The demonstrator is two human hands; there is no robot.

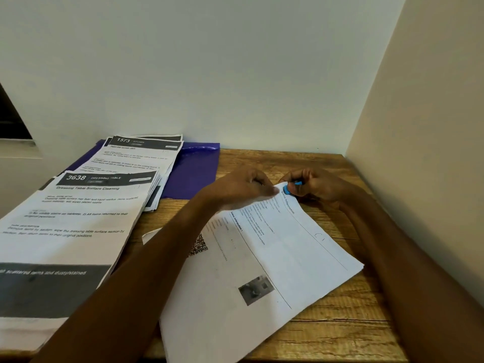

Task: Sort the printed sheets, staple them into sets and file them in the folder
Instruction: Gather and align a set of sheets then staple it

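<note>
A set of printed sheets point(262, 263) lies slanted on the wooden table point(340, 323) in front of me. My left hand point(243, 187) presses down on its far corner with fingers curled over the paper edge. My right hand point(314, 187) grips a small blue stapler point(290, 187) that sits at that same corner. A purple folder point(193, 171) lies flat at the back of the table. Two stacks of printed sheets sit on the left: one headed "3638 Dressing Table" point(73, 231), one headed "1573 Kitchen" point(136, 155) partly over the folder.
A white wall point(235, 74) runs behind the table and a beige wall point(424, 153) closes the right side. The left stack overhangs the table's left front edge. A dark opening point(10, 119) shows at far left.
</note>
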